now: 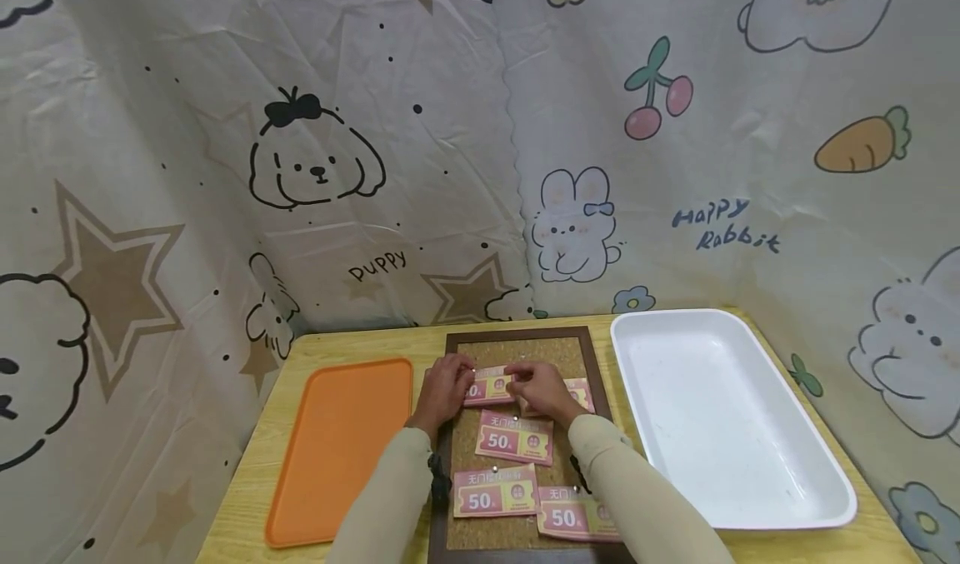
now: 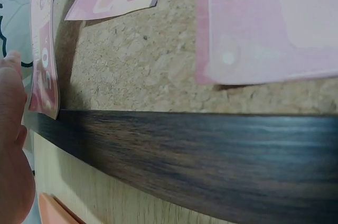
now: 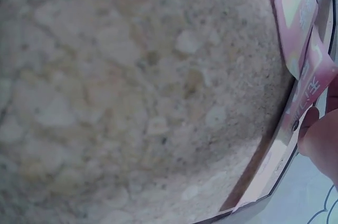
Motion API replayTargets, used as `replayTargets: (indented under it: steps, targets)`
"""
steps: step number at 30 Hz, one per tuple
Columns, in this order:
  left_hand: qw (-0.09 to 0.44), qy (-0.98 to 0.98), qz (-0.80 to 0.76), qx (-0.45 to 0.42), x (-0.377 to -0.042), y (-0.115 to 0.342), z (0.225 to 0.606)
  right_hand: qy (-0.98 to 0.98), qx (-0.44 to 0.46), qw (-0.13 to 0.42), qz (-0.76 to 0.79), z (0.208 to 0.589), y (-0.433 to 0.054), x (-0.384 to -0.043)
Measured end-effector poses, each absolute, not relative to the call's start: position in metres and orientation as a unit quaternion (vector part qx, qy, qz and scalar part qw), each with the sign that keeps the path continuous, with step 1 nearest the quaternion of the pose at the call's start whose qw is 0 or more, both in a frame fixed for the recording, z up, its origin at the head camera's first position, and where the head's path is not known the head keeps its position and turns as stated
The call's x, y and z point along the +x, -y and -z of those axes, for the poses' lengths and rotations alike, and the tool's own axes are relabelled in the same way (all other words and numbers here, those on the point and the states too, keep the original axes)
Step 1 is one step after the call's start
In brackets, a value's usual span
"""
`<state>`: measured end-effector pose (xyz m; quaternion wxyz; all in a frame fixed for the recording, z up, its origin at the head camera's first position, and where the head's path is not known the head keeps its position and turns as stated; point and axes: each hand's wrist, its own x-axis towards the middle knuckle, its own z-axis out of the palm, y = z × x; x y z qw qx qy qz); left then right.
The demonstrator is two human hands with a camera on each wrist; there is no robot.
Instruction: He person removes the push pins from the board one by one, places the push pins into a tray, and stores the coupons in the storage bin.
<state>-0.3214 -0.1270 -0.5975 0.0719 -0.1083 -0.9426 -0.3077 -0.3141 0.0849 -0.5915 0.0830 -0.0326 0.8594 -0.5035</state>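
A pink and yellow paper coupon [image 1: 487,386] marked 50 lies between both hands near the top of a cork board [image 1: 468,447] with a dark wooden frame. My left hand [image 1: 446,391] holds its left end, where the left wrist view has the coupon [image 2: 43,55] tilted up over the frame edge. At the upper right corner, my right hand [image 1: 542,389] pinches the same coupon, its fingertips [image 3: 311,121] showing at the paper in the right wrist view. Another coupon [image 1: 579,393] is partly hidden behind the right hand. Lower down, a pinned coupon [image 1: 513,437] sits mid-board.
Two more coupons, one on the left [image 1: 495,491] and one on the right [image 1: 573,516], are pinned near the board's bottom. An orange tray [image 1: 341,443] lies left of the board, a white tray [image 1: 727,414] right of it. A printed curtain [image 1: 450,131] hangs behind the wooden table [image 1: 247,497].
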Motion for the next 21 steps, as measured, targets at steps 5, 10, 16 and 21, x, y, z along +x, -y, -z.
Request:
replayTargets:
  steps: [5,10,16,21]
  targets:
    - [0.060,0.943,0.316,-0.087,-0.320,0.128,0.596,-0.848,-0.032,0.088,0.522,0.588,-0.084,-0.313]
    - [0.071,0.941,0.319,-0.084,-0.320,0.131,0.596,-0.854,-0.028,0.079,0.514,0.585,-0.085,-0.313]
    - [0.084,0.934,0.336,-0.090,-0.316,0.134,0.592,-0.858,-0.039,0.064,0.508,0.579,-0.089,-0.313]
    - [0.090,0.930,0.343,-0.099,-0.313,0.131,0.589,-0.855,-0.028,0.050,0.515,0.576,-0.094,-0.314]
